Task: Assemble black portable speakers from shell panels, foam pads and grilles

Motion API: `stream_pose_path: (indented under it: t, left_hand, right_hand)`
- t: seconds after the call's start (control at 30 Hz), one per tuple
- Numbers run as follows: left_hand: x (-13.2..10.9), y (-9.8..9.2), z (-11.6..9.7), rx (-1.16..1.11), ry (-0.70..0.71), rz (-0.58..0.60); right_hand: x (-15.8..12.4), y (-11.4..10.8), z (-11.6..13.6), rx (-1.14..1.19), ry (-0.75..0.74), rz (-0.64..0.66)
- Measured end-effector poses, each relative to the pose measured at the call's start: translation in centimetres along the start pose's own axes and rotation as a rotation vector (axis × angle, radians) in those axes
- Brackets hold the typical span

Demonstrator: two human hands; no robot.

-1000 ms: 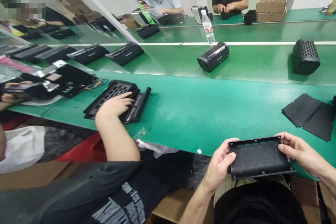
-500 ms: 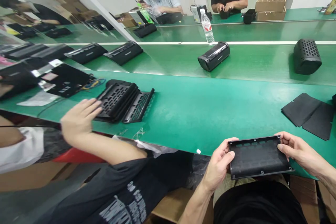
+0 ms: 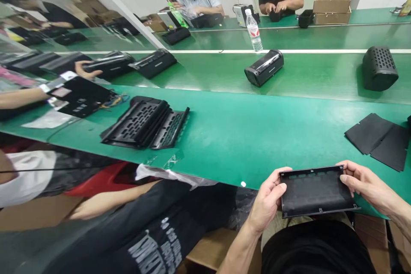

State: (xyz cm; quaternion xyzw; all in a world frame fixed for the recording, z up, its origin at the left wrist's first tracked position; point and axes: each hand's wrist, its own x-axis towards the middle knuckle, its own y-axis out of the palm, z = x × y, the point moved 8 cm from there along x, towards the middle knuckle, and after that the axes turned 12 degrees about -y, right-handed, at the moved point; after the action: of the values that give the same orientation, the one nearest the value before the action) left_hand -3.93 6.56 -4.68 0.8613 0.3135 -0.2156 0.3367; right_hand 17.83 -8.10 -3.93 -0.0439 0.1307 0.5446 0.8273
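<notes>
A black plastic grille cover (image 3: 316, 192) is held level at the table's front edge, its hollow inner side facing up. Along its far rim runs a row of slots, and small screw tabs line both long edges. My left hand (image 3: 269, 197) grips its left end, thumb on top. On the right end, my right hand (image 3: 361, 182) pinches the rim between thumb and fingers. Flat black sheets (image 3: 380, 139) lie on the table beyond my right hand. To the left rests a stack of similar black grille covers (image 3: 141, 122).
A black speaker-like box (image 3: 265, 68) and a perforated black housing (image 3: 379, 68) sit on the green belt, a water bottle (image 3: 254, 32) behind them. A co-worker's dark shirt (image 3: 128, 231) is close on my left. Cardboard trays (image 3: 332, 6) stand at the far right.
The neighbour's hand has left the stack of grille covers and dropped below the table edge. Another person's hand has reached onto a black unit at far left. My hands stay nearly still.
</notes>
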Motion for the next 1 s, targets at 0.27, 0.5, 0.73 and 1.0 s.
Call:
stream_pose_path:
  t: [0.27, 0.5, 0.73, 1.0]
  left_hand:
    - [0.1, -0.1, -0.1, 0.015, 0.023, -0.011]
    - [0.1, -0.1, -0.3, -0.085, 0.044, 0.024]
    - [0.1, -1.3, -0.2, -0.383, 0.098, 0.010]
    - [-0.1, -2.2, 4.1, -0.658, 0.189, -0.143]
  right_hand:
    - [-0.1, 0.1, 0.7, -0.029, -0.007, -0.016]
    - [0.0, 0.2, 0.7, 0.000, 0.019, -0.027]
    - [-0.3, 1.5, 0.9, 0.219, 0.079, -0.046]
    - [-0.7, 7.1, 0.1, 0.442, 0.035, -0.016]
